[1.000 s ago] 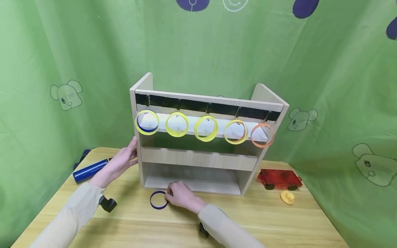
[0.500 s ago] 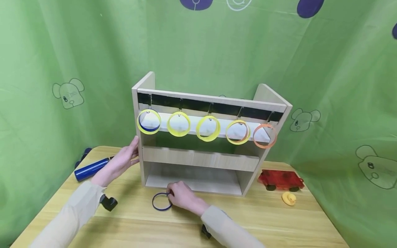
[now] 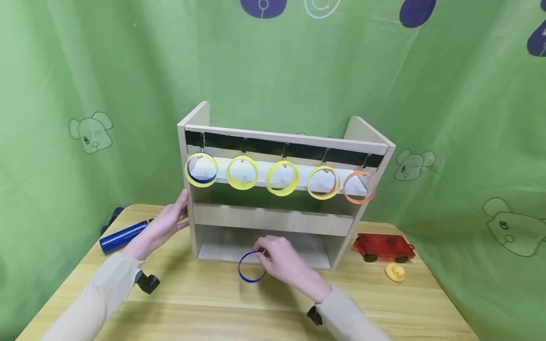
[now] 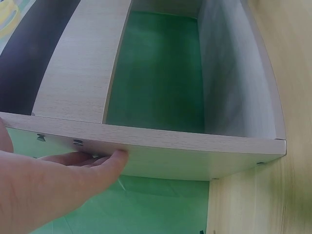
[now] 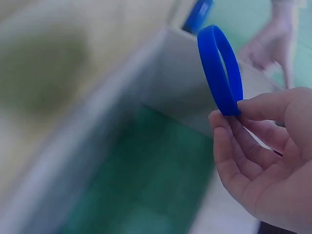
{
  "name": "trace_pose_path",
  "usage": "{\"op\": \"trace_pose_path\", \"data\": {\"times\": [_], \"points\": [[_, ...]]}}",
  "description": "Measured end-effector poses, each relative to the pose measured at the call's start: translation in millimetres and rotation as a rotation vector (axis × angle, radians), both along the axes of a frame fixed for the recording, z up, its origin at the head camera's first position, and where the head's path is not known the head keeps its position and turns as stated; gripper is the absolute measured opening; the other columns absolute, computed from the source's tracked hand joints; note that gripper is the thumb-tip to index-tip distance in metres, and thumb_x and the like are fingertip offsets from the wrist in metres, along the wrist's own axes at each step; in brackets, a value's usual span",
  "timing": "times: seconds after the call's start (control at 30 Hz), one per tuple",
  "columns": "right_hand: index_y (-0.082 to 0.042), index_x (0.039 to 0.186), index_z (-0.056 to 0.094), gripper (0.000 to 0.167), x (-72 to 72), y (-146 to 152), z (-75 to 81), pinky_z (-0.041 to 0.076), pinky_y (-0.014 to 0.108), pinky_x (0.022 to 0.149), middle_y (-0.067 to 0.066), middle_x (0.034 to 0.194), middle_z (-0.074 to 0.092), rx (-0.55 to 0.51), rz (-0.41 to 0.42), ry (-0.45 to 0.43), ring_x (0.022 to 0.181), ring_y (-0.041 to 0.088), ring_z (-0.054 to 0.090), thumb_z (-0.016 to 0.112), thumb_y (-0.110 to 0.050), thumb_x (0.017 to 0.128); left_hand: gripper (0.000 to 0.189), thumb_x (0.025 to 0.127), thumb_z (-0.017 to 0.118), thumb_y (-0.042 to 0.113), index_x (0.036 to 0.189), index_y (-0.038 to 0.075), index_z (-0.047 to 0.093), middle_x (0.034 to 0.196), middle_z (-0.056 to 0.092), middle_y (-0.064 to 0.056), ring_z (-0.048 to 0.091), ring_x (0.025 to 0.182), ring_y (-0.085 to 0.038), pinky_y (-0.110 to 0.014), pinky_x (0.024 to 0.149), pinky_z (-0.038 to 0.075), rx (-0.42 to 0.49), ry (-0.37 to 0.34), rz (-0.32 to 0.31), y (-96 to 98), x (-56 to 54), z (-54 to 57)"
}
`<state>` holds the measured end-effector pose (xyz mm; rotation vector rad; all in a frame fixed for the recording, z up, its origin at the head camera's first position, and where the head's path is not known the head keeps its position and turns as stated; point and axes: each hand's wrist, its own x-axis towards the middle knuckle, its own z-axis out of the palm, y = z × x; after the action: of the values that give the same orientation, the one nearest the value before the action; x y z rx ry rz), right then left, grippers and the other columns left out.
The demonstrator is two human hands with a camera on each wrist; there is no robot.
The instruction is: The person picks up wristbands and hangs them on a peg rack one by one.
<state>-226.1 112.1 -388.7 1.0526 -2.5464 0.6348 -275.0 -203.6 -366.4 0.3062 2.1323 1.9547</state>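
Observation:
My right hand [image 3: 282, 259] pinches a blue silicone wristband [image 5: 213, 75] by its edge between thumb and fingertips. The band hangs just above the table, before the lower compartment of a pale wooden rack [image 3: 273, 219]. Against the rack's left side panel rests my left hand [image 3: 167, 221]; in the left wrist view its fingers [image 4: 105, 170] touch the panel's outer face. Along the top, hooks on a black strip [image 3: 264, 148] carry several wristbands: a yellow one [image 3: 187, 174] with a blue one [image 3: 201, 180] at the left, more yellow ones [image 3: 283, 192], and orange [image 3: 360, 202] at the far right.
A blue cylinder [image 3: 123, 237] lies left of the rack, beside my left forearm. To the right stand a red toy cart [image 3: 384, 246] and a yellow rubber duck [image 3: 395, 272]. A green curtain [image 3: 273, 61] hangs behind the wooden table [image 3: 204, 312].
My right hand has lifted the blue wristband off the table and moved it up and to the right. The left hand has stayed on the rack's side.

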Motion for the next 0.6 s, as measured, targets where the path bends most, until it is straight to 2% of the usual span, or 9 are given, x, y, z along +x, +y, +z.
{"op": "trace_pose_path", "data": {"times": [0.4, 0.53, 0.6], "points": [[-0.004, 0.091, 0.071, 0.012, 21.3, 69.8, 76.3, 0.058, 0.016, 0.062, 0.005, 0.086, 0.072, -0.101, -0.073, 0.277, 0.072, 0.009, 0.064, 0.073, 0.004, 0.082, 0.091, 0.100, 0.018, 0.067, 0.157, -0.001, 0.004, 0.165, 0.005, -0.027, 0.008, 0.154, -0.044, -0.058, 0.126, 0.014, -0.001, 0.005, 0.003, -0.8, 3.1, -0.2], [-0.003, 0.093, 0.071, 0.015, 28.1, 89.2, 105.1, 0.061, 0.020, 0.065, 0.006, 0.087, 0.073, -0.108, -0.112, 0.371, 0.076, 0.011, 0.067, 0.073, 0.006, 0.081, 0.090, 0.100, 0.018, 0.066, 0.157, -0.002, 0.004, 0.164, 0.005, -0.027, 0.007, 0.154, -0.044, -0.059, 0.126, 0.014, 0.000, 0.008, -0.002, 0.7, 4.1, 1.6], [-0.002, 0.093, 0.071, 0.016, 31.0, 98.6, 120.1, 0.060, 0.018, 0.065, 0.007, 0.087, 0.073, -0.112, -0.136, 0.418, 0.075, 0.012, 0.066, 0.073, 0.007, 0.081, 0.089, 0.101, 0.018, 0.066, 0.157, -0.002, 0.004, 0.164, 0.005, -0.027, 0.007, 0.154, -0.044, -0.059, 0.126, 0.013, 0.000, 0.010, -0.007, 1.1, 3.9, 2.5]]}}
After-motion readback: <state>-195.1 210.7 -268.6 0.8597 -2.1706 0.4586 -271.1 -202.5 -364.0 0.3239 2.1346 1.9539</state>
